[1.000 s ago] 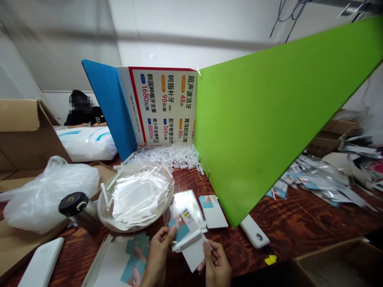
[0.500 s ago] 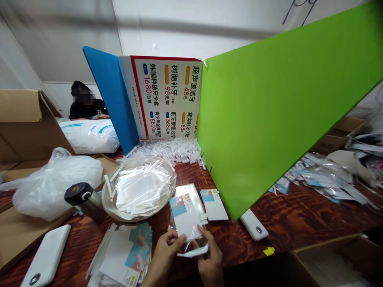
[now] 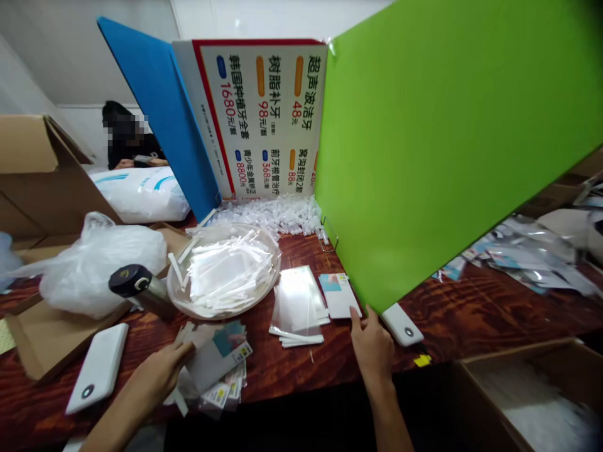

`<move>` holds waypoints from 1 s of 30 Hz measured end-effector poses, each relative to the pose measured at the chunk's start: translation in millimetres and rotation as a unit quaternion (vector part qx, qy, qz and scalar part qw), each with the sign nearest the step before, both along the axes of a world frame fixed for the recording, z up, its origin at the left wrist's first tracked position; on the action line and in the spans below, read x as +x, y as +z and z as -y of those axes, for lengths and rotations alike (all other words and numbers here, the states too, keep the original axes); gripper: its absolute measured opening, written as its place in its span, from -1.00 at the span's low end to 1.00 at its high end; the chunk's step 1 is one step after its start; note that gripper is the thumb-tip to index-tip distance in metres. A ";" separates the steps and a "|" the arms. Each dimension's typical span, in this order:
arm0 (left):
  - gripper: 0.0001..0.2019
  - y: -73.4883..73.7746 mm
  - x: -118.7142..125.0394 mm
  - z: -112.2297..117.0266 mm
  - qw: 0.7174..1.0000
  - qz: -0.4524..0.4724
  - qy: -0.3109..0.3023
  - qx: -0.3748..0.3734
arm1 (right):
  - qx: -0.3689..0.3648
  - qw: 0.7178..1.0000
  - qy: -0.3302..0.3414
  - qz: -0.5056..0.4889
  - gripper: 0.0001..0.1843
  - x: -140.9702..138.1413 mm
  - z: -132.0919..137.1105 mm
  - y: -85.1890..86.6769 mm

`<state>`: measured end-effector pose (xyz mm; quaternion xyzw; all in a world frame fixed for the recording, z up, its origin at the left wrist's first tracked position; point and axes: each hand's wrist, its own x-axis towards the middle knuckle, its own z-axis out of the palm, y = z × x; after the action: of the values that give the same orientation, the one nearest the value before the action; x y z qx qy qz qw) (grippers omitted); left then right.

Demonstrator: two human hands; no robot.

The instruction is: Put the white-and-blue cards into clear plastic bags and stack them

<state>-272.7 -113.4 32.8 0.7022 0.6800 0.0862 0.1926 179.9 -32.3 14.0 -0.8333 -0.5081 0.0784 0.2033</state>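
Pinched between the thumb and fingers of my left hand [image 3: 162, 370] is a bagged card [image 3: 214, 361], white and teal with a yellow mark. It is over a loose pile of similar bagged cards [image 3: 221, 394] near the table's front edge. My right hand [image 3: 373, 345] reaches to the near right corner of a small stack of unbagged printed cards [image 3: 340, 300], its fingertips apart and at the card's edge. Between my hands lie clear plastic bags [image 3: 298, 301] with white strips under their near end.
A round basket [image 3: 221, 314] of white strips and sheets stands behind, beside a dark-lidded flask [image 3: 141, 289]. Green [image 3: 424, 157] and blue [image 3: 160, 119] boards rise around small white pieces [image 3: 273, 215]. White power banks [image 3: 97, 367] lie left and right. An open carton [image 3: 532, 383] sits front right. Another person sits beyond.
My hands have parted. The left carried the bagged card to the pile on the left; the right moved rightward to the printed cards. The view has tilted down slightly.
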 end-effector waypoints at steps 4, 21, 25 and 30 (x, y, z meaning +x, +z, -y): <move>-0.53 -23.0 -9.3 -3.8 0.975 -0.197 -0.052 0.094 | -0.038 0.999 0.002 0.030 -0.49 -7.1 -9.2 -1.8; -0.63 -29.9 229.8 -95.2 0.977 0.128 0.082 0.148 | 0.152 0.986 -0.063 -0.029 -0.47 -15.9 -7.6 -20.8; -0.71 -42.3 222.5 -109.4 0.969 0.181 0.093 0.137 | 0.187 0.973 -0.073 -0.114 -0.45 -9.6 -6.7 -21.6; -0.78 -46.9 208.7 -108.6 0.957 0.237 0.091 0.141 | 0.217 0.915 -0.041 -0.338 -0.44 -1.9 1.4 -22.5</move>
<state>-64.0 -4.8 -14.1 0.6168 0.6570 0.3622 0.2381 178.0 -33.8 -8.5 -0.7122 -0.3790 0.2352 0.5420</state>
